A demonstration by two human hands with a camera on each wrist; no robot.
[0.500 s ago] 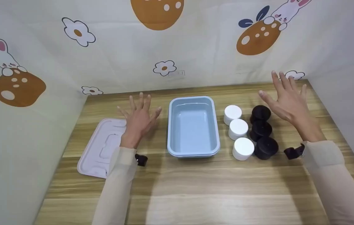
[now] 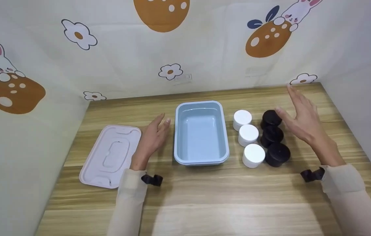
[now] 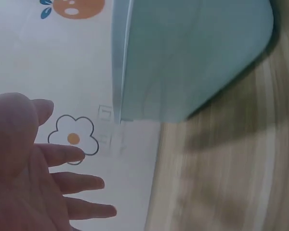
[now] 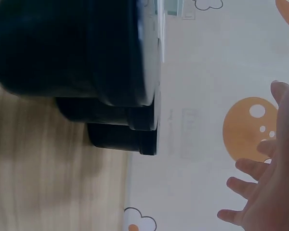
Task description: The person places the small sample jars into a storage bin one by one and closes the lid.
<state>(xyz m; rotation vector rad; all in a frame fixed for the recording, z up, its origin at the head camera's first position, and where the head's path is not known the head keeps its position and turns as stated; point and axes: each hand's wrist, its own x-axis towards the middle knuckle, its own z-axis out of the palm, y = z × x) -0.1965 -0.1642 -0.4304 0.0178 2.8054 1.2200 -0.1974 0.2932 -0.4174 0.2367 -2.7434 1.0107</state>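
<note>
A light blue plastic box (image 2: 202, 137), lidless, stands in the middle of the wooden table. To its left my left hand (image 2: 151, 139) hovers with nothing held, turned on its side, fingers extended; the left wrist view shows the same hand (image 3: 33, 183) apart from the box's wall (image 3: 192, 57). Beside that hand lies a pale pink lid (image 2: 113, 157). My right hand (image 2: 303, 121), empty and fingers straight, is right of a column of three black jars (image 2: 278, 154). Three white jars (image 2: 254, 155) stand between these and the box. In the right wrist view the hand (image 4: 269, 183) touches nothing.
Cloth with rabbits, fruit and flowers (image 2: 170, 71) hangs behind and at both sides of the table (image 2: 224, 203). Black straps with small blocks (image 2: 152, 180) sit on both wrists, over pale sleeves (image 2: 128, 203).
My left hand has turned onto its side and drawn back a little, uncovering more of the lid. My right hand has lowered and turned sideways, its fingers closer together. The box and jars stay put.
</note>
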